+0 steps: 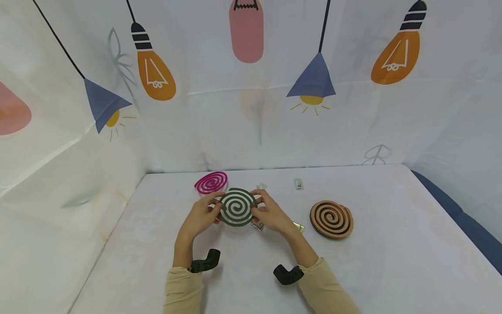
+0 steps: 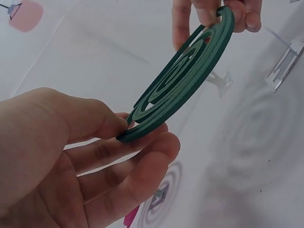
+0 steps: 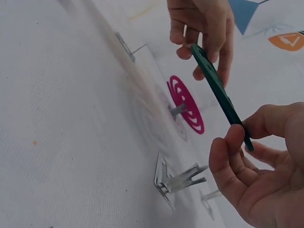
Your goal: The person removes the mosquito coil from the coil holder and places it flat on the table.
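A green mosquito coil (image 1: 237,225) is held up over the table, between both hands. My left hand (image 1: 201,216) pinches its left edge; in the left wrist view the thumb lies on one face and fingers on the other. At the opposite edge my right hand (image 1: 273,214) pinches the coil (image 3: 217,90) between thumb and fingers. A pink coil (image 1: 211,182) sits raised on a small metal stand (image 3: 178,110) behind the left hand. Beneath the right hand another metal stand (image 3: 164,183) with upright prongs rests on the table, partly hidden in the head view.
A stack of brown coils (image 1: 331,219) lies to the right. Other small stands include one (image 1: 299,184) near the back edge and a yellowish one (image 1: 299,226) beside the right wrist. White cloth printed with lamps (image 1: 311,78) hangs behind the white table (image 1: 392,244).
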`<state>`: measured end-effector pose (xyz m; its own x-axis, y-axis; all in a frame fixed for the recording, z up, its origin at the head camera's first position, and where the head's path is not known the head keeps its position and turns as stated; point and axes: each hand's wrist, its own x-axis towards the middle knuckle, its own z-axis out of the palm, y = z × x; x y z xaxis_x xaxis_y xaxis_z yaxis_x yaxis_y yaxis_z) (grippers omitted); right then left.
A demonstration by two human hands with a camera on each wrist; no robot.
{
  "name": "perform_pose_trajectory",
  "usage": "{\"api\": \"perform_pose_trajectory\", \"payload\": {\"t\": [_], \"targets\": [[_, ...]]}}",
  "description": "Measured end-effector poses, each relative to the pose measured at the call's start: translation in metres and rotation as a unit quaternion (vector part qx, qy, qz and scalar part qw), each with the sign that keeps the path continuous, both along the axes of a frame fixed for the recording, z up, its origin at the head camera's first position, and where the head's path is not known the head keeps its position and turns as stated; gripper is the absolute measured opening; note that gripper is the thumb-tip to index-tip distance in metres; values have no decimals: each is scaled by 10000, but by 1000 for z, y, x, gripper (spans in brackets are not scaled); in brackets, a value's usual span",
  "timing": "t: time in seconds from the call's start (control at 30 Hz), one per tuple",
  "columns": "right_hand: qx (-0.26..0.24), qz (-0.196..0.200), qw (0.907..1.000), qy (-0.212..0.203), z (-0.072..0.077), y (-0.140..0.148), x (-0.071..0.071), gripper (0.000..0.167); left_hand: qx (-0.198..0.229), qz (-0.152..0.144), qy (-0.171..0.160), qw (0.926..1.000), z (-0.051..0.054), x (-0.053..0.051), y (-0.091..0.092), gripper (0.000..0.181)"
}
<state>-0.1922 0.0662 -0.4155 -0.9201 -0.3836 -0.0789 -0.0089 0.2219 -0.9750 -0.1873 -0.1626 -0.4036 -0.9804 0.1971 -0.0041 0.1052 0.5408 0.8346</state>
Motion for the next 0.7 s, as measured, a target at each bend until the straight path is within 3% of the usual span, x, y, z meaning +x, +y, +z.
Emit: {"api": "perform_pose_trajectory", "payload": {"t": [0.2, 0.7], "targets": [[111, 25, 9996, 265, -11, 9, -5, 53, -156, -47, 58, 9999, 0, 1, 6, 38], [558, 54, 9977, 380, -5, 30, -5, 52, -352, -361, 268, 9984, -3, -1, 22, 40]]}}
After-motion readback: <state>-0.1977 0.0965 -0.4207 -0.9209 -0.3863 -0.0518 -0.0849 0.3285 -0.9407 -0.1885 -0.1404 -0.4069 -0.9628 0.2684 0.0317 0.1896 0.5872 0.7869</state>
